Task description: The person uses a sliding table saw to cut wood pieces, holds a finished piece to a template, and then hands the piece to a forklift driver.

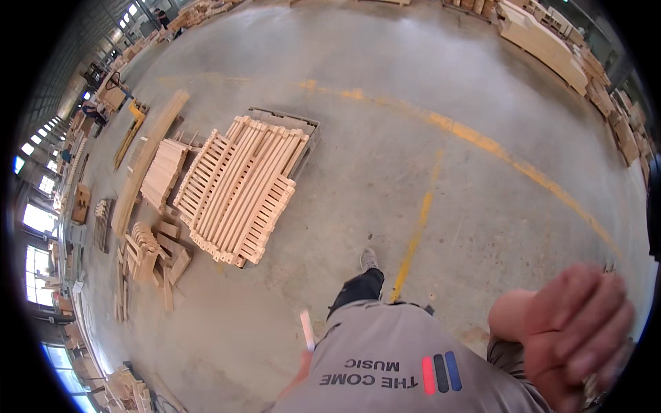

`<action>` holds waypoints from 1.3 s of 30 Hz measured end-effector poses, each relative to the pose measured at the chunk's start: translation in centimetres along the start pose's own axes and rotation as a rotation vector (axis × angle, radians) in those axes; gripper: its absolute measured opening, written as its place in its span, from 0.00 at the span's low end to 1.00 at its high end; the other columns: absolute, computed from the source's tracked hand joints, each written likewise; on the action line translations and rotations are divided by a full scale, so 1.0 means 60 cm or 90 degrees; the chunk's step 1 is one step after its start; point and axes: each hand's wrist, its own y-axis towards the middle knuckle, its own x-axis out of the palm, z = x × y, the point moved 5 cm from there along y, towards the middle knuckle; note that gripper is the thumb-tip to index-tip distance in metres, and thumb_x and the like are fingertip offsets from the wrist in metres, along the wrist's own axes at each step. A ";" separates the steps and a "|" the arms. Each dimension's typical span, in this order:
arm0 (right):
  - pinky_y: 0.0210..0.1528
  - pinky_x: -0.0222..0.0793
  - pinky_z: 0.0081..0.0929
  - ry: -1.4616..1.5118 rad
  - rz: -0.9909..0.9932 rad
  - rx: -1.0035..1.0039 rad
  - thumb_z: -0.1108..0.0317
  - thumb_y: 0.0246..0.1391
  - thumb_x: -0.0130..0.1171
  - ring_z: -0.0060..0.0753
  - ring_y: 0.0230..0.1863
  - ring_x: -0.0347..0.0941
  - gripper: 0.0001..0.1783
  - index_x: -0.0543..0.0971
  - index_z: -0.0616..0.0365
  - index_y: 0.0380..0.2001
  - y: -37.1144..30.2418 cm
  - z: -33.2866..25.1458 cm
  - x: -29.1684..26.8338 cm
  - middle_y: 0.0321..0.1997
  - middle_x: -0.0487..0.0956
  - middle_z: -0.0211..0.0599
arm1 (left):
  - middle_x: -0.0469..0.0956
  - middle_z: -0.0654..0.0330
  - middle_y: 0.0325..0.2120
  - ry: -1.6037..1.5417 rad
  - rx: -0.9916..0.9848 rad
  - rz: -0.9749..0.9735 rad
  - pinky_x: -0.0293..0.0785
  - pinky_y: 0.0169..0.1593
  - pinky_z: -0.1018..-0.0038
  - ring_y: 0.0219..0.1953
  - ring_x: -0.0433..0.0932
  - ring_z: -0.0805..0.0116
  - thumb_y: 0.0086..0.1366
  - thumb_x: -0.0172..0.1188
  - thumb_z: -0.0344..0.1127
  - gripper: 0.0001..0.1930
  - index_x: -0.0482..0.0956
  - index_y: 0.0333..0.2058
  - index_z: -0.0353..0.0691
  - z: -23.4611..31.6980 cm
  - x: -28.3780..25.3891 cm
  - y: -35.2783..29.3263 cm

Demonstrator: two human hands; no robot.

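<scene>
My right hand is raised close at the right, its fingers curled in. The inside of that hand is hidden, so anything in it cannot be made out. Low beside my shirt, a little of my left hand shows, mostly covered by the shirt. A short pale wooden stick sticks up from it, and the hand seems closed round its lower end. Ahead and to the left, beyond the reach of both hands, a stack of slatted wooden frames lies on a low pallet.
Left of the stack stand more wooden slats, long planks and a loose heap of wood pieces. A yellow pallet jack is behind them. Yellow lines mark the concrete floor. Timber piles line the far right.
</scene>
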 end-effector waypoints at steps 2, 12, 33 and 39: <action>0.47 0.69 0.33 -0.001 -0.005 0.017 0.58 0.66 0.57 0.31 0.47 0.70 0.18 0.78 0.47 0.56 0.080 0.071 -0.031 0.48 0.78 0.32 | 0.83 0.42 0.36 -0.030 0.038 0.033 0.78 0.44 0.54 0.41 0.83 0.45 0.54 0.66 0.42 0.20 0.81 0.38 0.30 0.161 -0.101 0.057; 0.38 0.69 0.29 -0.009 0.026 -0.011 0.68 0.60 0.59 0.32 0.38 0.71 0.11 0.78 0.56 0.46 0.313 0.562 -0.112 0.40 0.77 0.35 | 0.81 0.45 0.35 -0.206 0.386 0.287 0.75 0.43 0.60 0.37 0.81 0.52 0.53 0.68 0.40 0.21 0.77 0.40 0.29 0.926 -0.602 0.236; 0.30 0.71 0.38 -0.115 -0.335 0.498 0.70 0.55 0.62 0.50 0.29 0.75 0.04 0.81 0.59 0.32 0.528 1.978 0.036 0.27 0.78 0.45 | 0.84 0.47 0.35 -0.273 -0.119 0.038 0.78 0.45 0.57 0.39 0.84 0.49 0.53 0.67 0.46 0.21 0.83 0.40 0.34 1.340 -0.685 0.672; 0.27 0.64 0.46 -0.444 -0.365 0.677 0.63 0.51 0.59 0.61 0.23 0.70 0.15 0.78 0.65 0.20 0.438 2.351 -0.114 0.19 0.71 0.58 | 0.84 0.48 0.38 -0.296 0.009 0.244 0.77 0.47 0.58 0.42 0.83 0.50 0.51 0.69 0.48 0.24 0.81 0.43 0.37 1.651 -1.223 0.837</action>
